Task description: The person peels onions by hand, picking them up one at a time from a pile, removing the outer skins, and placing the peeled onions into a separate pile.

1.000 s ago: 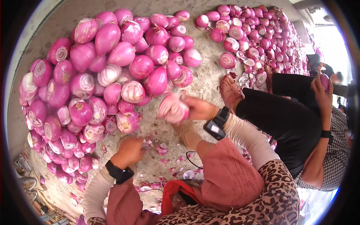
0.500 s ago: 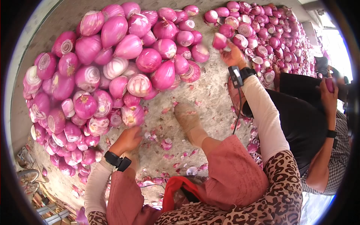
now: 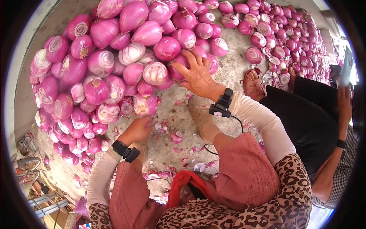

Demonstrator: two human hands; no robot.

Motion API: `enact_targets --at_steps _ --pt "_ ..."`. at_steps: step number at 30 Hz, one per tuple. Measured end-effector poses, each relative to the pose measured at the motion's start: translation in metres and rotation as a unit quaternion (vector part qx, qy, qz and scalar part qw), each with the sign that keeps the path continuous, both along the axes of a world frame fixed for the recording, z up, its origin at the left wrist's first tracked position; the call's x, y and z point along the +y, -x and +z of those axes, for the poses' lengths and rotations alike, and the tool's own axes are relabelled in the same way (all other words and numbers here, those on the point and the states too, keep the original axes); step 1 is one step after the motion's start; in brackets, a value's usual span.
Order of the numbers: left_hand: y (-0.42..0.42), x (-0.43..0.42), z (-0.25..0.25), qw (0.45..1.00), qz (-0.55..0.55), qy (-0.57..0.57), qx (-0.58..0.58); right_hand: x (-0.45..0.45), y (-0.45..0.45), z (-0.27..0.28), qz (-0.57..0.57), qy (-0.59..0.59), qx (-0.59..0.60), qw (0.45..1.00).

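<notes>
My right hand (image 3: 199, 76) lies over the near right edge of a large pile of red onions (image 3: 105, 32), its fingers spread. It touches a red onion (image 3: 178, 68) that it partly covers. My left hand (image 3: 138, 130) is closed in a fist just below the pile, close to a partly peeled onion (image 3: 145, 104). What the left fingers hold, if anything, is hidden from this angle. Many onions in the pile show pale cut ends.
A second pile of onions (image 3: 291, 38) spreads at the upper right. Peel scraps (image 3: 176, 137) litter the concrete floor (image 3: 167, 118) around my foot. On the right sits another person in black trousers (image 3: 297, 110), one hand (image 3: 344, 101) raised near a blade-like object (image 3: 347, 66).
My right hand held an onion by the right-hand pile; it has let go and moved left onto the large pile. My left hand stays closed. The view has shifted slightly.
</notes>
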State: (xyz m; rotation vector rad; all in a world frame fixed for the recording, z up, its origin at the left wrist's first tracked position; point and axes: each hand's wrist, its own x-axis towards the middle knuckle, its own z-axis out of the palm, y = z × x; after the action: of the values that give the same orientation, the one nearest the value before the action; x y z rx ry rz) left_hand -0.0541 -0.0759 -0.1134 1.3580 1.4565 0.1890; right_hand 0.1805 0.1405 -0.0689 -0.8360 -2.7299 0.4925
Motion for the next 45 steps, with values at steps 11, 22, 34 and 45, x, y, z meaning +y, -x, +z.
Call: enact_targets --at_steps 11,22,34,45 --pt "-0.001 0.004 0.001 1.0 0.019 0.017 -0.009 0.012 -0.001 -0.01 -0.002 -0.042 0.058 0.997" --pt "-0.001 0.006 -0.004 0.998 0.04 0.039 -0.027 0.026 -0.032 0.016 -0.18 0.367 0.329 0.851" --pt "-0.036 0.058 0.068 0.872 0.202 0.239 -0.375 -0.002 -0.055 -0.014 -0.023 0.847 0.502 0.173" --pt "-0.048 0.06 0.081 0.691 0.379 0.183 -0.587 -0.022 -0.021 0.033 0.086 0.818 0.298 0.484"
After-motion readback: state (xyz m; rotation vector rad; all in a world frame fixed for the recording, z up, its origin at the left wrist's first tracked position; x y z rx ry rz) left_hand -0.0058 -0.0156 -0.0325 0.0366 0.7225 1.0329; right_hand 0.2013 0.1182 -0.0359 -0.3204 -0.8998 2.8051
